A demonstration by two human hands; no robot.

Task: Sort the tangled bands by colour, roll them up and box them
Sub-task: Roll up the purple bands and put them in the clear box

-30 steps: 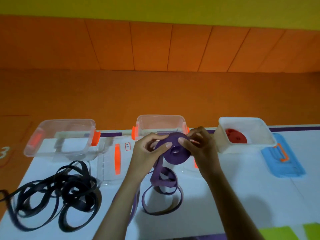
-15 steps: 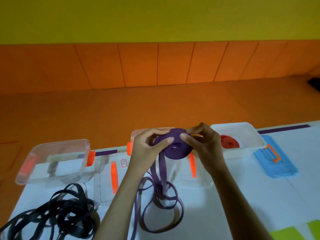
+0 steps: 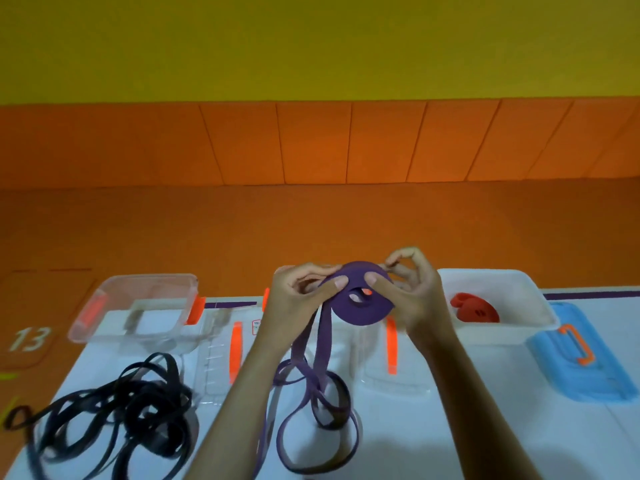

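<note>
A half-wound purple band roll (image 3: 360, 306) is held up above the table between my left hand (image 3: 298, 303) and my right hand (image 3: 415, 292), thumbs pressed on its face. Its loose purple tail (image 3: 311, 403) hangs down and lies in loops on the white table. A tangled black band (image 3: 114, 420) lies at the lower left. A rolled red band (image 3: 476, 310) sits in the white box (image 3: 533, 306) on the right. The middle clear box is mostly hidden behind my hands.
An empty clear box (image 3: 138, 306) with orange clips stands at the back left. Two clear lids (image 3: 221, 362) (image 3: 388, 362) with orange handles lie flat on the table. A blue lid (image 3: 581, 362) lies at the right. Orange floor and wall lie beyond.
The camera has tilted up, so the table sits lower in view. My hands have kept turning the purple roll, held a little higher; the loose tail looks shorter.
</note>
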